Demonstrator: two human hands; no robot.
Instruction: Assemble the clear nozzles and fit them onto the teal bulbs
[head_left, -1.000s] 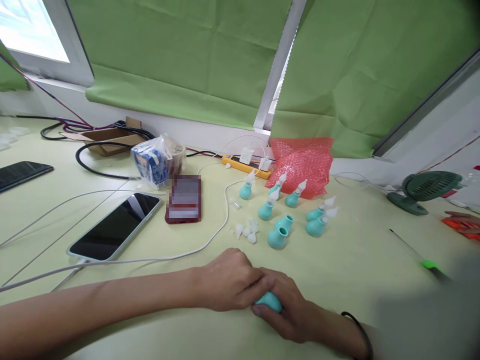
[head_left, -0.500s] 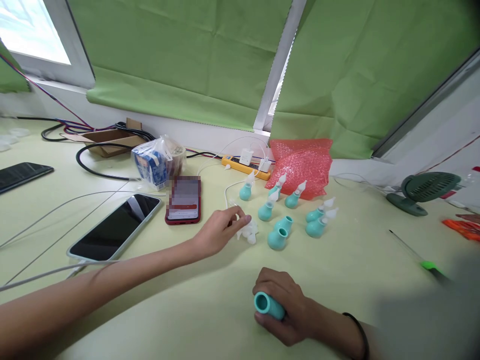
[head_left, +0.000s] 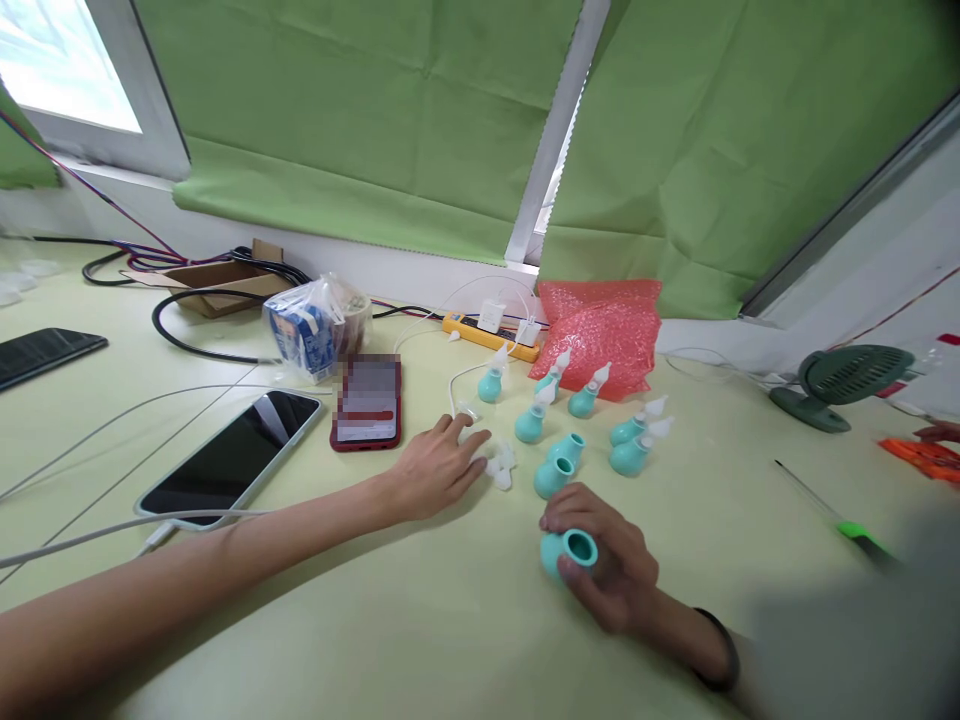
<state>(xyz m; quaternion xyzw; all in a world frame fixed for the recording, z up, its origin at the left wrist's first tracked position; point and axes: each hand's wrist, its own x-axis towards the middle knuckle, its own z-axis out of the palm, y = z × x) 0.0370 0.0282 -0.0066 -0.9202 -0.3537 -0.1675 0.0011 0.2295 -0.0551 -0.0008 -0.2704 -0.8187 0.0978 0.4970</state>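
My right hand [head_left: 619, 560] grips a teal rubber bulb [head_left: 553, 556] between thumb and fingers, its round opening facing up and toward me. To the left, my left hand [head_left: 439, 468] is low over the table with its fingers apart, holding nothing I can see. Small translucent white pieces [head_left: 501, 466] lie just right of its fingertips, and a clear piece [head_left: 469, 411] lies beyond them. Two bulbs without tips [head_left: 553, 478] stand just beyond my right hand. Behind and right of these are several teal bulbs [head_left: 530, 424] fitted with clear pointed nozzles, like nasal aspirators.
Left of my left hand lie a red-cased phone [head_left: 366, 445] and a larger phone [head_left: 232, 460] on a cable. A yellow power strip [head_left: 491, 335] and red bubble wrap [head_left: 600, 335] sit behind. At right are a green fan [head_left: 859, 375], a screwdriver [head_left: 814, 497] and another person's hand [head_left: 941, 431].
My right hand has moved up and right with the bulb, turning its opening upward. My left fingers have spread and drawn slightly left from the white pieces. Another hand appears at the right edge.
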